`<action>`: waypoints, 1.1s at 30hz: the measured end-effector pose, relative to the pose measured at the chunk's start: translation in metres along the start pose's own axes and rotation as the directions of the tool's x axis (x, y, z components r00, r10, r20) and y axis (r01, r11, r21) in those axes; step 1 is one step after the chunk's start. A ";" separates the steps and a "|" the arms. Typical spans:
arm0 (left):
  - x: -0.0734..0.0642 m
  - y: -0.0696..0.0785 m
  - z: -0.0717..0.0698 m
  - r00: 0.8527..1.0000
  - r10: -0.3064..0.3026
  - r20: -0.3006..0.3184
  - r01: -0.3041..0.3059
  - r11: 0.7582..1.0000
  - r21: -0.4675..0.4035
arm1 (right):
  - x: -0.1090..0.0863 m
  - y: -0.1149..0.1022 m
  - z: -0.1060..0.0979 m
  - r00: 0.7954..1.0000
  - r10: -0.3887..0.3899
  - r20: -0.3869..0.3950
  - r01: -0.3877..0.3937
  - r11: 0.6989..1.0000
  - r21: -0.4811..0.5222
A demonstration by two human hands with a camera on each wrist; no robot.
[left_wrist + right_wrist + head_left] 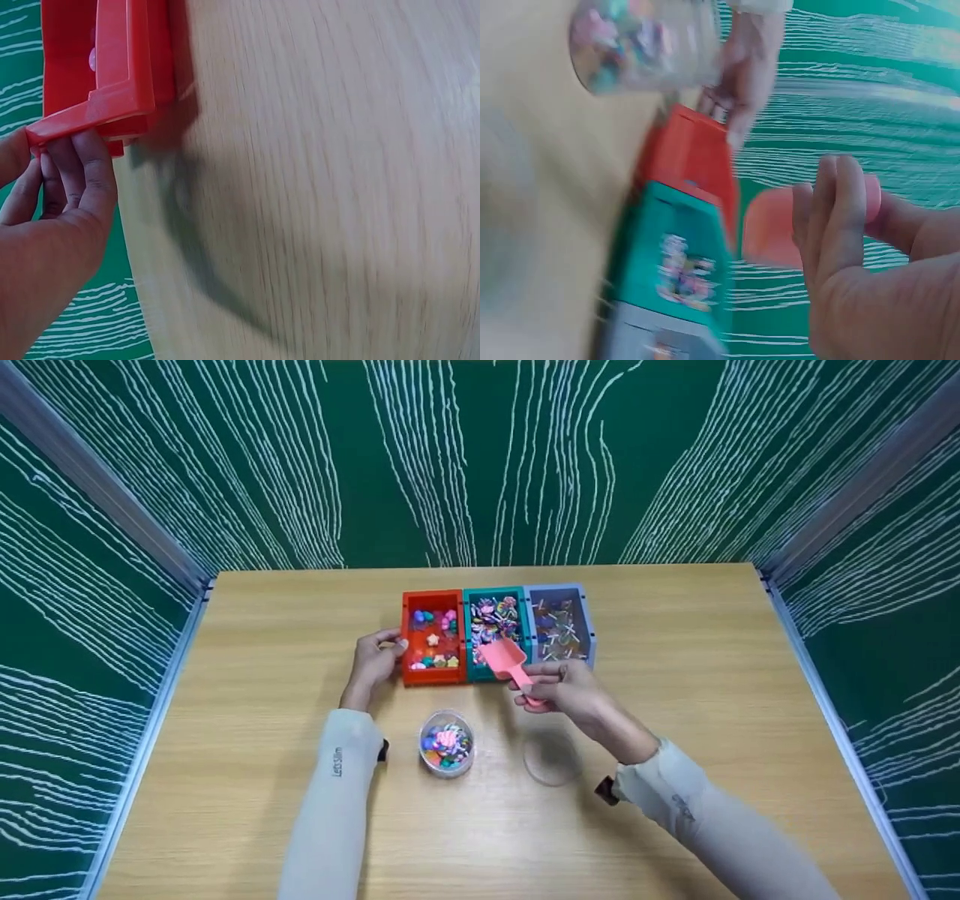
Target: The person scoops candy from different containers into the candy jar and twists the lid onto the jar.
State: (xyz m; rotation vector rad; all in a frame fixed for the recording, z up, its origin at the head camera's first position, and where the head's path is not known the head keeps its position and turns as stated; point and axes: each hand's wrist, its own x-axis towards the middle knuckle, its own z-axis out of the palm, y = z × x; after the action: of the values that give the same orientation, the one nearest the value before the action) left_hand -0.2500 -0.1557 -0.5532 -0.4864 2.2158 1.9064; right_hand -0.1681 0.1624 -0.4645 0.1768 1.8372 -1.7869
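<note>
My left hand (376, 660) grips the outer side wall of a red bin (433, 676), thumb on the rim and fingers beneath it in the left wrist view. My right hand (566, 690) pinches a pink scoop (504, 657) by its handle, the scoop's head held over the front of the green bin (495, 592). Small colourful pieces, some flower-shaped, lie scattered in the red bin. Striped candy-like pieces (496, 619) fill much of the green one. A clear jar (447, 772) in front of the bins holds mixed colourful pieces.
A grey-blue bin (589, 622) with small white-stick pieces adjoins the green bin on the right. A clear round lid (553, 757) lies right of the jar, below my right hand. Green walls with white lines enclose the wooden table (262, 660) at back and sides.
</note>
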 end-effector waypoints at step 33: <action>0.004 0.004 -0.012 0.993 0.013 0.118 -0.014 1.000 0.008 | 0.035 0.001 0.004 0.985 0.146 -0.087 -0.117 0.953 0.280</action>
State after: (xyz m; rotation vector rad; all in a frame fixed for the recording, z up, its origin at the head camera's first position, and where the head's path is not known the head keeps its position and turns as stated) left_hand -0.2546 -0.1672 -0.5490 -0.3485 2.1574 1.8799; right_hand -0.1959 0.1489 -0.4816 0.4980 1.5981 -1.9625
